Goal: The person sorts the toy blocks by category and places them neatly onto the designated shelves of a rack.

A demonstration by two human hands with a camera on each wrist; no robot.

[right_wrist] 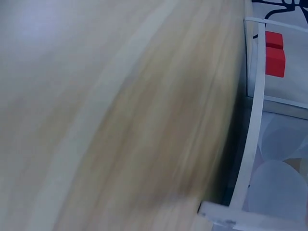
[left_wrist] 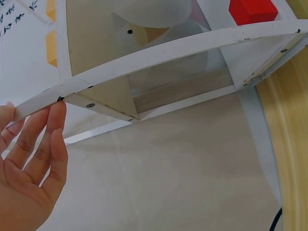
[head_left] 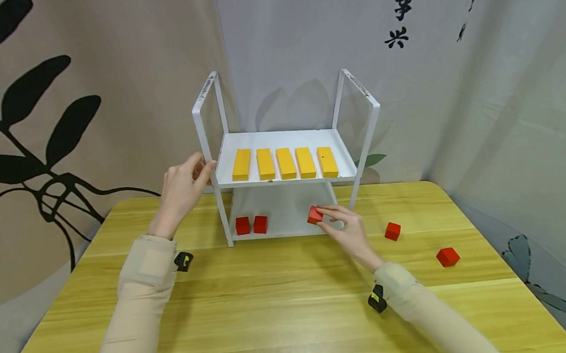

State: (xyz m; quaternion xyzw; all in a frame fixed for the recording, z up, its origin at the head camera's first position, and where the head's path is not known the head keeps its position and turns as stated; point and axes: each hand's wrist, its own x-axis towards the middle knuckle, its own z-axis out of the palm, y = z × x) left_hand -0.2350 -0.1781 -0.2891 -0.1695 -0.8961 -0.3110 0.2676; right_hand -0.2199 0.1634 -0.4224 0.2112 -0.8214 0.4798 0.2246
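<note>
A white two-tier shelf stands at the back of the table. My left hand pinches its left front post, thumb and fingertips on the white frame in the left wrist view. At the lower tier's front right, my right hand holds a red cube between thumb and fingers. Two more red cubes, one at the far left and one beside it, sit on that tier. The right wrist view shows neither my right hand nor its cube.
Several yellow blocks lie in a row on the upper tier. Right of the shelf, two red cubes rest on the wooden table, one nearer the shelf and another farther right. A curtain hangs behind.
</note>
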